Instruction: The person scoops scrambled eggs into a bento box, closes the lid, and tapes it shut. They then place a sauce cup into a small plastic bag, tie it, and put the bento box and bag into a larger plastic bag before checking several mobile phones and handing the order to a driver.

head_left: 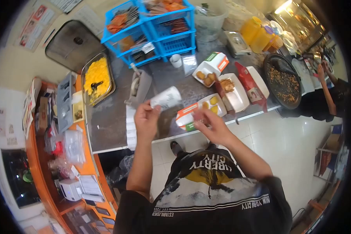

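A white paper cup (166,98) with dark print lies sideways in my left hand (146,119), its fingers around one end. My right hand (213,126) is over the front edge of an open food box (188,113) with yellow pieces in it; its fingers are bent and blurred, and what they hold, if anything, is unclear. Behind that box stands another box with browned pieces (205,78). To the right are a white tray with fried food (238,93) and a red packet (253,89).
Blue baskets (176,43) stand at the back, a small white cup (176,61) before them. A tape dispenser (138,89) and a tray of yellow food (97,78) are on the left. At the right are a dark round pan (283,80) and another person's hands (320,73).
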The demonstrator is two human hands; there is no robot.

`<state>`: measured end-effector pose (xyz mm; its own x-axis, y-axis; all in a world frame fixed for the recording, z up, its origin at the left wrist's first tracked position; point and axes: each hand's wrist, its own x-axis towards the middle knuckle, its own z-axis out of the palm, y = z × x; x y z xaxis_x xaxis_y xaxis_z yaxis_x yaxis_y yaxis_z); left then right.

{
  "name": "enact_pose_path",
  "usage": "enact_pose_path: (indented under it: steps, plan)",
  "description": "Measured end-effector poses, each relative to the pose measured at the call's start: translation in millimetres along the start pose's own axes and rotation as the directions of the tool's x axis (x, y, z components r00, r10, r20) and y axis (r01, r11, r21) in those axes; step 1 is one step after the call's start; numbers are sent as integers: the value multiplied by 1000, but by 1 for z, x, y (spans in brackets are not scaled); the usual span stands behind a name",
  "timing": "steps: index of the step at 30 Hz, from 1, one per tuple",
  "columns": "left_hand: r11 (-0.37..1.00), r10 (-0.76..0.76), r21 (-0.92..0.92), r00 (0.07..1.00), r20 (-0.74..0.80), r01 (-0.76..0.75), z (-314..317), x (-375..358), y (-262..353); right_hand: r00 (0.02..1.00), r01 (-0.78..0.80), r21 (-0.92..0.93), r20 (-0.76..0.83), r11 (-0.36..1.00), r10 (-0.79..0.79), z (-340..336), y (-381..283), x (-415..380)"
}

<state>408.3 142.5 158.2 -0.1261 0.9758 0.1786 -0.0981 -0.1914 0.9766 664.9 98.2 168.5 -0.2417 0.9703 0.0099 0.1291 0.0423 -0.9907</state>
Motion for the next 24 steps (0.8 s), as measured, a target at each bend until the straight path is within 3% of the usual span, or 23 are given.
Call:
enact_pose_path:
  steps: [1, 5, 8, 9, 12, 14, 16, 17, 18, 20, 21, 22, 24]
  plan:
    - [999, -9, -50, 1000, -1, 9, -3, -14, 8, 998, 45, 72, -44, 996, -42, 29, -5, 24]
    - [997, 66, -38, 996, -53, -68, -39, -42, 12, 923, -385, 446, 211, 808, 323, 101, -28, 65]
    - [896, 299, 356, 953, -44, -264, -84, -53, 15, 816, -571, 545, 290, 614, 501, 145, -27, 66]
    - [809, 379, 484, 925, 2, -333, -97, -56, 19, 845, -530, 503, 247, 683, 473, 159, -29, 65]
    - [683, 415, 654, 910, 19, -325, -134, -68, 27, 924, -382, 283, 141, 880, 356, 185, -45, 63]
    - [589, 415, 753, 909, 30, -294, -155, -74, 22, 973, -191, 219, 174, 957, 155, 194, -40, 63]
    - [924, 33, 383, 998, -58, -8, -170, -80, -5, 977, -66, 207, 214, 976, 21, 203, -34, 61]
    - [973, -168, 157, 985, -34, 172, -171, -79, -2, 972, -43, 227, 233, 973, -11, 207, -30, 57]
    - [926, -378, -6, 926, -14, 378, -165, -81, 0, 967, -21, 248, 252, 969, -44, 209, -28, 54]
    - [611, -739, -240, 652, 172, 755, -159, -72, 16, 959, 32, 155, 273, 987, -74, 207, -25, 48]
    - [375, -833, -310, 464, 300, 874, -156, -66, 24, 954, 61, 107, 286, 992, -89, 202, -24, 45]
    - [299, -832, -252, 381, 404, 920, -156, -62, 27, 951, 76, 23, 300, 997, -79, 196, -17, 42]
    - [243, -871, -178, 295, 393, 954, -153, -66, 12, 958, 141, -21, 256, 990, -131, 192, -21, 35]
